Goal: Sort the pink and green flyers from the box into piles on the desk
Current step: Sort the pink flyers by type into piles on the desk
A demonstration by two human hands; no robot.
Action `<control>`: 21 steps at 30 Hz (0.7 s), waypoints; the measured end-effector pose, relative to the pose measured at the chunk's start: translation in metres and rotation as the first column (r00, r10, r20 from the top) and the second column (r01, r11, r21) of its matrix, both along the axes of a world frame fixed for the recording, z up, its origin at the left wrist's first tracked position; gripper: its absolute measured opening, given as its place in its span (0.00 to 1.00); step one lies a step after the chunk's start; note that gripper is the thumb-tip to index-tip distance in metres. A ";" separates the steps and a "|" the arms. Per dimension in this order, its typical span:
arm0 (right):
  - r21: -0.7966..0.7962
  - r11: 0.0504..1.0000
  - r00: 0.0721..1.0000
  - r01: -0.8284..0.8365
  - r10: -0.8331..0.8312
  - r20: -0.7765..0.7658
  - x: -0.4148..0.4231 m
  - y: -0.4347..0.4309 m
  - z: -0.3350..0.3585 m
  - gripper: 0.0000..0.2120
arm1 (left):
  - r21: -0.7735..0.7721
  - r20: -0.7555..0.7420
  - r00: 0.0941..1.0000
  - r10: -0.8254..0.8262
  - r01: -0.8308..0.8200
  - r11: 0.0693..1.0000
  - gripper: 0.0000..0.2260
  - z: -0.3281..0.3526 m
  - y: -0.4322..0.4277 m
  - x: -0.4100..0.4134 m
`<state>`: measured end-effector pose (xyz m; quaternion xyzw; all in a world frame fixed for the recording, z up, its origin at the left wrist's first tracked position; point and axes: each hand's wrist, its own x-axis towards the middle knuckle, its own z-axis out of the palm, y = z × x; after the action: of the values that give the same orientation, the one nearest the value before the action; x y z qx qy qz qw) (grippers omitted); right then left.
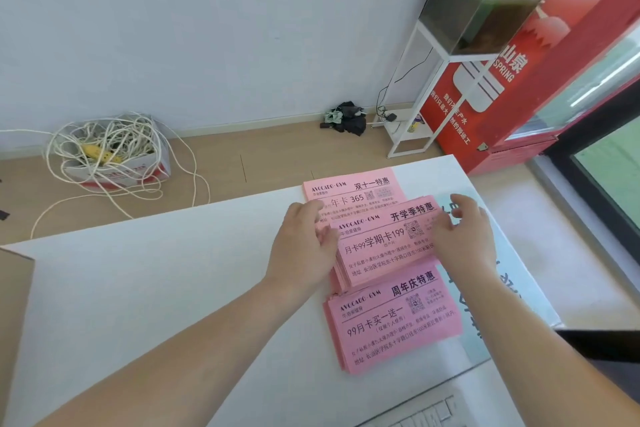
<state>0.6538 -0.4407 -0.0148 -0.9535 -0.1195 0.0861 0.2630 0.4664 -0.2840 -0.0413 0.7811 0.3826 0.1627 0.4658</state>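
The main risk is the middle pile (384,246) sliding. It sits tilted, overlapping the near edge of the far pile (353,191) and touching the near pile (391,326), so an uneven squeeze from the two sides could fan its loose top sheets over a neighbour and mix pink flyers that carry different headings. A hard push could also buckle the thin paper or shove the stack onto the pale green printed sheet (485,305) lying just beside it on the right. All three pink piles lie on the right half of the white desk (173,288); the brown edge at far left may be the box, but too little shows to say. The left hand (304,243) reaches in from the left, fingers curled round the stack's left edge, thumb raised toward the far pile. The right hand (464,236) comes from the right, fingers loosely spread and fairly straight, resting over the stack's right end, gripping nothing.
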 end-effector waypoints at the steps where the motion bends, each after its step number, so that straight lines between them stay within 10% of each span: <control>1: -0.044 0.999 1.000 -0.006 0.005 -0.011 0.000 -0.003 -0.002 0.24 | 0.035 -0.015 1.000 -0.008 0.009 0.999 0.19 0.001 0.000 -0.004; 10: -0.288 0.855 0.881 -0.431 0.330 -0.338 -0.018 -0.012 0.013 0.70 | 0.124 -0.418 0.839 -0.348 0.432 0.893 0.40 0.012 -0.042 -0.020; 16: -0.317 0.850 0.897 -0.421 0.340 -0.282 -0.012 -0.014 0.007 0.63 | 0.192 -0.466 0.817 -0.340 0.469 0.862 0.20 0.013 -0.042 -0.010; 21: -0.307 0.857 0.909 -0.413 0.366 -0.201 -0.013 -0.016 0.000 0.56 | 0.229 -0.500 0.793 -0.348 0.509 0.830 0.26 0.005 -0.042 -0.012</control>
<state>0.6408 -0.4570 -0.0146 -0.9324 -0.2751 0.2214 0.0775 0.4539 -0.3258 -0.0364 0.9342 0.2513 -0.0631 0.2453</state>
